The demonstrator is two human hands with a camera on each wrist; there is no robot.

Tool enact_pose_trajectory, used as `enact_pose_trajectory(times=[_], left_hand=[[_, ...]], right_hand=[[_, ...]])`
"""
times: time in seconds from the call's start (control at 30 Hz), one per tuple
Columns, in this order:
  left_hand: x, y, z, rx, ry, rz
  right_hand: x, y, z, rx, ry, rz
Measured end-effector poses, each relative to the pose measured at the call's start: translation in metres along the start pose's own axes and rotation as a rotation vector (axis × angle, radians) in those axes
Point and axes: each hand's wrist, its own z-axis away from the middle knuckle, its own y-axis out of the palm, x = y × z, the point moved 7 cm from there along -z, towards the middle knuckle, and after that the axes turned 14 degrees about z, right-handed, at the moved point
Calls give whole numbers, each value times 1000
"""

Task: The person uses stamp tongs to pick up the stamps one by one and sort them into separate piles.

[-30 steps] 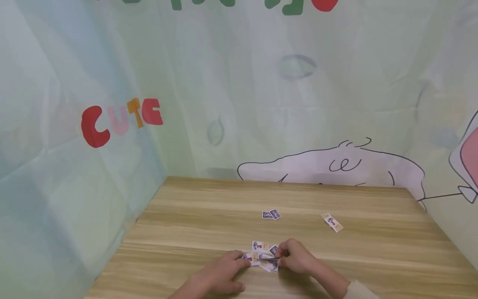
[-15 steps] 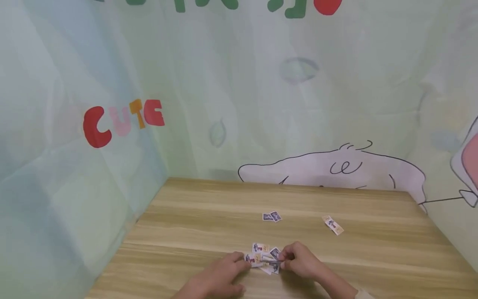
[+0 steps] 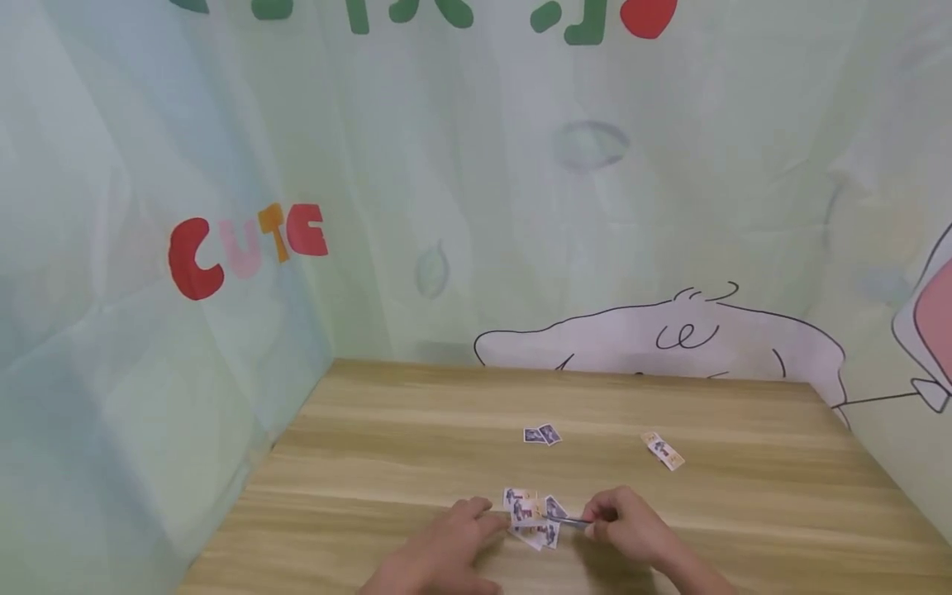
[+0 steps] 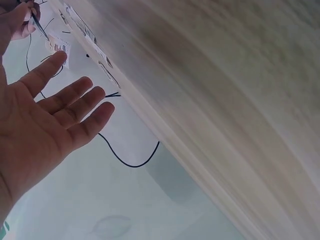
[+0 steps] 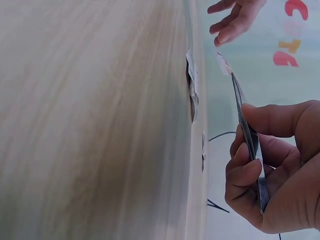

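Note:
My right hand (image 3: 630, 527) grips a pair of metal tweezers (image 5: 239, 102) between thumb and curled fingers. The tweezer tips pinch the edge of a small printed paper piece (image 3: 527, 511) with a picture and a yellowish end. In both wrist views that piece stands raised off the tabletop. Below it lies a loose pile of similar small paper pieces (image 3: 531, 540), some dark-pictured, partly hidden by it. My left hand (image 3: 446, 547) is just left of the pile, fingers spread and relaxed; the left wrist view shows its palm (image 4: 35, 120) holding nothing.
Two overlapping dark picture pieces (image 3: 541, 434) lie farther back on the wooden table (image 3: 402, 446). More printed paper (image 3: 663, 451), yellowish at the ends, lies to the right. A fabric backdrop (image 3: 461, 165) with cartoon drawings and letters rises behind the table and at its left.
The tweezers and my right hand have moved right, bringing the printed piece from beside my left fingertips over the pile. My left fingers no longer reach over that piece.

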Motion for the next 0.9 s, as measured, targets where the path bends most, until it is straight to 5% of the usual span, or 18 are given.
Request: enact_pose_trajectory(times=[0.33,0.67,0.9], left_hand=[[-5,10,-6,38,-54,20],[-6,13,-11,7,3,-5],[-12,13,-13,15,-27,-3]], right_hand=[[-14,-12,13,-12,35,-24],[-31,-25,22,-39,67,-19],[-40,-33,28,-67,71,-44]])
